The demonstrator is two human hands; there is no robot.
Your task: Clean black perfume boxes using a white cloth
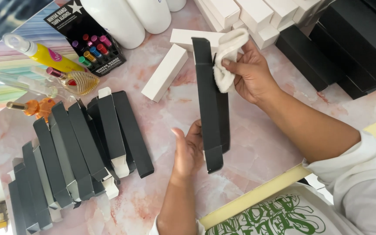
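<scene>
A long black carton sleeve (209,100) is held upright over the pink marbled table (262,143). My left hand (187,150) grips its lower end, fingers behind it. My right hand (251,72) presses a white cloth (228,56) against the sleeve's upper right side. The sleeve's top flap is open.
Several flat black sleeves (79,152) lie fanned at the left. White boxes (165,72) lie behind, more white boxes (249,15) and black boxes (340,52) are stacked at the top right. Perfume bottles (72,80), a yellow spray bottle (44,54), a display card of small vials (88,41) and white bottles (131,17) stand at the upper left.
</scene>
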